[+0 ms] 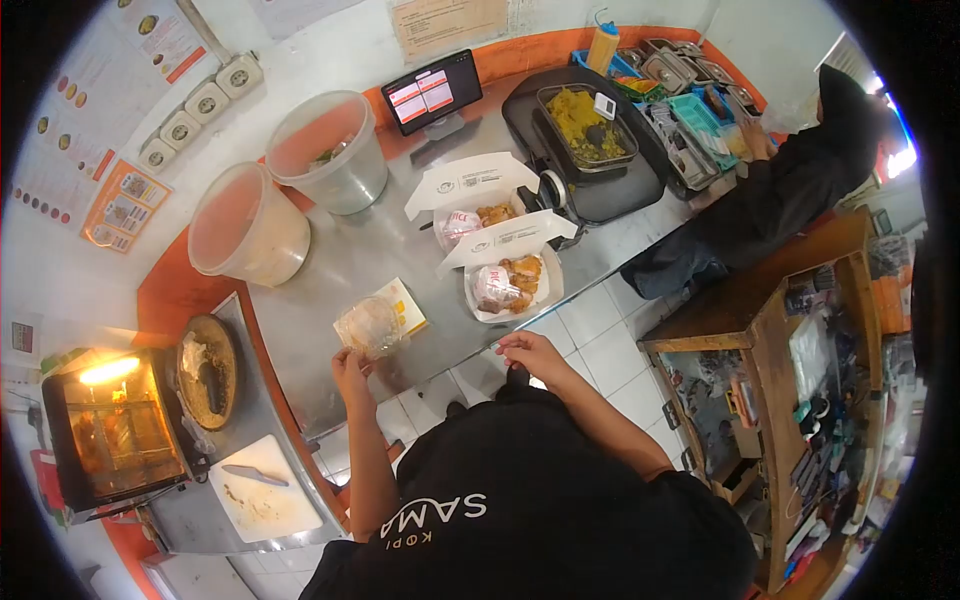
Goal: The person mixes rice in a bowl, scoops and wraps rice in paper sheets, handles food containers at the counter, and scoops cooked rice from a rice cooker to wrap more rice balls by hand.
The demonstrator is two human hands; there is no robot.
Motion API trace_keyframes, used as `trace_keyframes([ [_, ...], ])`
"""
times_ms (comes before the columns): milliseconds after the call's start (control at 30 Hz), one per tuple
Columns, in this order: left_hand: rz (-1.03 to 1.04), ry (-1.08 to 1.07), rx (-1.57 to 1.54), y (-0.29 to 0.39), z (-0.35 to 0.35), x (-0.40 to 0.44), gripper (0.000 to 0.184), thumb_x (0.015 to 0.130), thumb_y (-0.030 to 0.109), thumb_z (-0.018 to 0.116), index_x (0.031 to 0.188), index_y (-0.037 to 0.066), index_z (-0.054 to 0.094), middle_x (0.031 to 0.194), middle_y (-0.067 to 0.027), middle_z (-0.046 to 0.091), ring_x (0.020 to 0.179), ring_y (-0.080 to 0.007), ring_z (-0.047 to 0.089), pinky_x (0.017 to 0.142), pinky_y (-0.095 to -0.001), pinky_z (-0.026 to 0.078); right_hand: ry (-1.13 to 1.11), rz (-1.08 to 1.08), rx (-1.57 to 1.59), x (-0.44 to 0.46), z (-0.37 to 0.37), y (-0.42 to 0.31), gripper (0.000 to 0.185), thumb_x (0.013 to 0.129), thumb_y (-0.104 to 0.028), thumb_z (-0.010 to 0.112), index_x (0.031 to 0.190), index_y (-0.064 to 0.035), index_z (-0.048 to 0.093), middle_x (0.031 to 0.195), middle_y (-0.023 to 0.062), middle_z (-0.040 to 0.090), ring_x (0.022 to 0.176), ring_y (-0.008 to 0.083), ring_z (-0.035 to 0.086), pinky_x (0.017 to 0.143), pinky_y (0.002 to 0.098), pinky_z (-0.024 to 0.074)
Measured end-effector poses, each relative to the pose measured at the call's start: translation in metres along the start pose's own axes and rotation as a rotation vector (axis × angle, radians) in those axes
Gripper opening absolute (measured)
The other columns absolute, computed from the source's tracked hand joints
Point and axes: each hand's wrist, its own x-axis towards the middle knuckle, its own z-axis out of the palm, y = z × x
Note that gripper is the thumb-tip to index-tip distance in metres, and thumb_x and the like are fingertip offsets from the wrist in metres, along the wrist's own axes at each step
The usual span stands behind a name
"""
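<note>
My left hand [352, 374] is at the table's front edge, its fingertips by the near corner of a clear plastic wrapper [368, 326], which lies on a yellow and white card [402, 308]. Whether it grips the wrapper is too small to tell. My right hand [526, 350] is just off the table edge, fingers bent together; anything in them is too small to name. Beyond it stands an open white box [548, 292] with fried chicken [524, 280] and a wrapped rice bundle [493, 286]. A second open box [438, 232] with similar food stands behind.
Two plastic buckets [282, 236] [365, 180], a tablet [432, 92] and a black tray [620, 205] stand on the table. A co-worker [770, 190] in black is at the right. A knife [255, 475] lies on a white board [290, 505].
</note>
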Motion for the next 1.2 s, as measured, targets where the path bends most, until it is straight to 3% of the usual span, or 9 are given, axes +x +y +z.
trace_keyframes([
  [300, -0.023, 0.003, 0.050, 0.013, 0.005, -0.010, 0.034, 0.090, 0.018, 0.055, 0.119, 0.004, 0.044, 0.101, -0.0082, 0.057, 0.084, -0.0165, 0.060, 0.069, -0.0307, 0.052, 0.032, -0.002, -0.019, -0.008, 0.005, -0.003, 0.025, 0.090, -0.012, 0.058, 0.112, -0.0014, 0.059, 0.102, 0.0068, 0.067, 0.082, 0.0123, 0.059, 0.073, 0.0263, 0.0494],
  [400, 0.026, 0.086, 0.009, 0.021, 0.013, -0.015, 0.039, 0.086, 0.009, 0.057, 0.122, 0.002, 0.044, 0.101, -0.0083, 0.054, 0.079, -0.0129, 0.056, 0.066, -0.0272, 0.050, 0.036, -0.010, 0.007, -0.012, 0.005, -0.004, 0.023, 0.090, -0.013, 0.058, 0.111, -0.0023, 0.059, 0.101, 0.0064, 0.067, 0.082, 0.0124, 0.059, 0.072, 0.0260, 0.0491],
  [467, 0.314, 0.126, 0.205, 0.015, 0.010, -0.015, 0.041, 0.085, 0.007, 0.057, 0.123, 0.001, 0.044, 0.103, -0.0095, 0.053, 0.081, -0.0142, 0.056, 0.069, -0.0262, 0.050, 0.062, -0.005, -0.009, -0.015, 0.006, -0.005, 0.022, 0.090, -0.013, 0.059, 0.109, -0.0030, 0.059, 0.100, 0.0059, 0.067, 0.081, 0.0121, 0.059, 0.071, 0.0262, 0.0488],
  [500, 0.314, 0.118, 0.203, 0.011, 0.008, -0.011, 0.041, 0.085, 0.007, 0.057, 0.123, 0.001, 0.044, 0.103, -0.0095, 0.053, 0.081, -0.0142, 0.056, 0.069, -0.0262, 0.050, 0.069, -0.008, -0.008, -0.016, 0.006, -0.005, 0.022, 0.090, -0.013, 0.059, 0.109, -0.0030, 0.059, 0.100, 0.0059, 0.067, 0.081, 0.0121, 0.059, 0.071, 0.0262, 0.0488],
  [600, 0.286, 0.025, 0.248, -0.006, -0.002, 0.000, 0.037, 0.084, 0.004, 0.060, 0.118, 0.001, 0.047, 0.105, -0.0099, 0.052, 0.084, -0.0165, 0.056, 0.072, -0.0264, 0.051, 0.076, -0.005, -0.005, -0.020, 0.007, -0.003, 0.021, 0.090, -0.013, 0.059, 0.109, -0.0032, 0.059, 0.100, 0.0057, 0.067, 0.080, 0.0123, 0.059, 0.071, 0.0269, 0.0487],
  [767, 0.066, 0.016, -0.170, -0.007, -0.002, 0.001, 0.034, 0.081, -0.001, 0.063, 0.110, 0.003, 0.045, 0.104, -0.0097, 0.053, 0.086, -0.0185, 0.058, 0.073, -0.0293, 0.052, 0.096, -0.026, 0.062, -0.023, 0.005, 0.008, 0.022, 0.090, -0.013, 0.058, 0.109, -0.0031, 0.059, 0.101, 0.0065, 0.067, 0.082, 0.0144, 0.061, 0.072, 0.0278, 0.0486],
  [933, -0.093, -0.003, -0.203, -0.001, -0.011, 0.010, 0.035, 0.084, 0.003, 0.061, 0.113, 0.005, 0.042, 0.100, -0.0102, 0.055, 0.085, -0.0193, 0.059, 0.072, -0.0299, 0.052, 0.153, -0.021, 0.046, -0.027, 0.008, 0.006, 0.018, 0.090, -0.013, 0.057, 0.105, -0.0038, 0.062, 0.098, 0.0061, 0.068, 0.079, 0.0142, 0.062, 0.069, 0.0276, 0.0491],
  [1033, -0.141, 0.007, -0.180, 0.012, -0.001, 0.006, 0.034, 0.085, 0.006, 0.060, 0.114, 0.005, 0.042, 0.100, -0.0106, 0.056, 0.084, -0.0191, 0.059, 0.072, -0.0300, 0.053, 0.418, -0.243, 0.103, -0.020, -0.012, -0.021, 0.011, 0.089, -0.012, 0.058, 0.091, -0.0048, 0.066, 0.083, 0.0033, 0.066, 0.068, 0.0116, 0.060, 0.062, 0.0263, 0.0487],
  [1200, -0.080, -0.001, -0.156, -0.005, -0.005, 0.014, 0.034, 0.087, 0.008, 0.061, 0.115, 0.001, 0.044, 0.103, -0.0114, 0.057, 0.085, -0.0193, 0.060, 0.074, -0.0320, 0.054, 1.196, -0.716, -0.314, 0.064, -0.135, -0.081, 0.015, 0.085, -0.009, 0.062, 0.098, -0.0021, 0.066, 0.085, 0.0083, 0.069, 0.076, 0.0186, 0.064, 0.072, 0.0303, 0.0509],
])
